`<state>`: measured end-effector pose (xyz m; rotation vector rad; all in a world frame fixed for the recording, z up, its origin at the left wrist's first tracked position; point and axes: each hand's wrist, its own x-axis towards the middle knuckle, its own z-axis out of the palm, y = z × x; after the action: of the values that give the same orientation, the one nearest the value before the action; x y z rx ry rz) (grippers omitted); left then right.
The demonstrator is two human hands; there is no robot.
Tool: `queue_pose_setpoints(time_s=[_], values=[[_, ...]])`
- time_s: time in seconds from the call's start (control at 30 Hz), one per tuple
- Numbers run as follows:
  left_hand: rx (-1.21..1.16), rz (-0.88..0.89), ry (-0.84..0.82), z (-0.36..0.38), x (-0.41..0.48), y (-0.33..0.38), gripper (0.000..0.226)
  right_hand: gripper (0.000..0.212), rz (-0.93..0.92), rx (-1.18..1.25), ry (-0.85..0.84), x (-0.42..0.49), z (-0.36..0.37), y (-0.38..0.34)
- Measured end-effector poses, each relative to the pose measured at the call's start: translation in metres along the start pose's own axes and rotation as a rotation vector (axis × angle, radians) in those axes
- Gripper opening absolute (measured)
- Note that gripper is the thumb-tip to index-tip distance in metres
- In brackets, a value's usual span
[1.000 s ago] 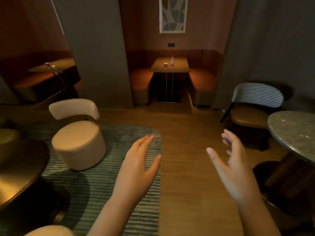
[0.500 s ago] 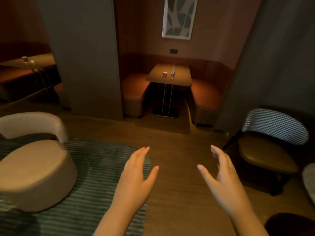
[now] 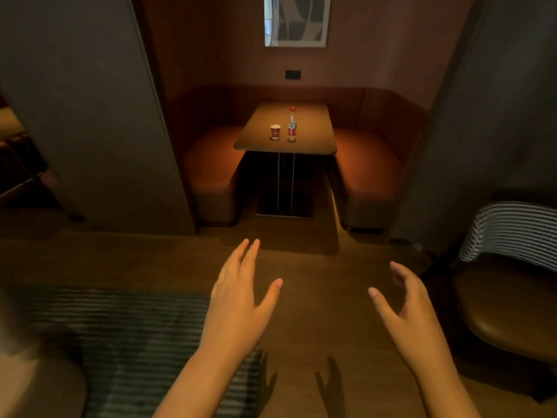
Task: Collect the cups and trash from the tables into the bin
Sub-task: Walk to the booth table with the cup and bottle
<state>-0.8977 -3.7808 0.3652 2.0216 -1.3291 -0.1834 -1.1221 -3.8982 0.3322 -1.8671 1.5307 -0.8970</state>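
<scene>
Both hands empty and spread wide — left hand (image 3: 238, 300) flat with fingers together and thumb out, right hand (image 3: 404, 309) more cupped, thumb and fingers apart. Neither touches anything; both hang over the wood floor, well short of the booth.

Key relation: the targets sit straight ahead and well apart from the hands, on the booth table (image 3: 313, 143) between the two orange benches. Paper cup (image 3: 275, 131) stands just left of the plastic bottle (image 3: 291, 125), a clear gap between them, both near the table's front edge. Both upright, long axes vertical. They line up roughly between the hands, a bit closer to the left hand's line — my read is left takes the cup, right takes the bottle, but it's a walk first, not a reach.

Looks: cup is small, red, with a white rim, open top; contents can't be seen. Bottle is clear, red cap, red label band, slim and tall — likely the tippier of the two.

No bin in view.
</scene>
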Motion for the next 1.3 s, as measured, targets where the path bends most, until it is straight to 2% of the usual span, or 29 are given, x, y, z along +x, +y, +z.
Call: queue_pose_setpoints(time_s=[0.1, 0.2, 0.47, 0.73, 1.0, 1.3], values=[[0.075, -0.003, -0.058, 0.021, 0.092, -0.002, 0.082, 0.066, -0.004, 0.013, -0.039, 0.104, 0.031, -0.015], [0.148, 0.029, -0.038, 0.033, 0.171, -0.011, 0.083, 0.064, -0.079, 0.051, -0.095, 0.195, 0.059, -0.041], [0.176, -0.152, -0.048, 0.064, 0.363, -0.082, 0.085, 0.065, -0.176, 0.106, -0.244, 0.395, 0.170, -0.092], [-0.020, -0.096, 0.072, 0.121, 0.588, -0.143, 0.080, 0.073, -0.154, 0.032, -0.264, 0.595, 0.273, -0.121], [-0.025, -0.054, -0.003, 0.189, 0.814, -0.177, 0.079, 0.080, -0.063, 0.101, -0.155, 0.781, 0.328, -0.132], [-0.003, -0.141, -0.012, 0.284, 1.026, -0.217, 0.085, 0.083, -0.118, 0.141, -0.213, 1.021, 0.420, -0.120]])
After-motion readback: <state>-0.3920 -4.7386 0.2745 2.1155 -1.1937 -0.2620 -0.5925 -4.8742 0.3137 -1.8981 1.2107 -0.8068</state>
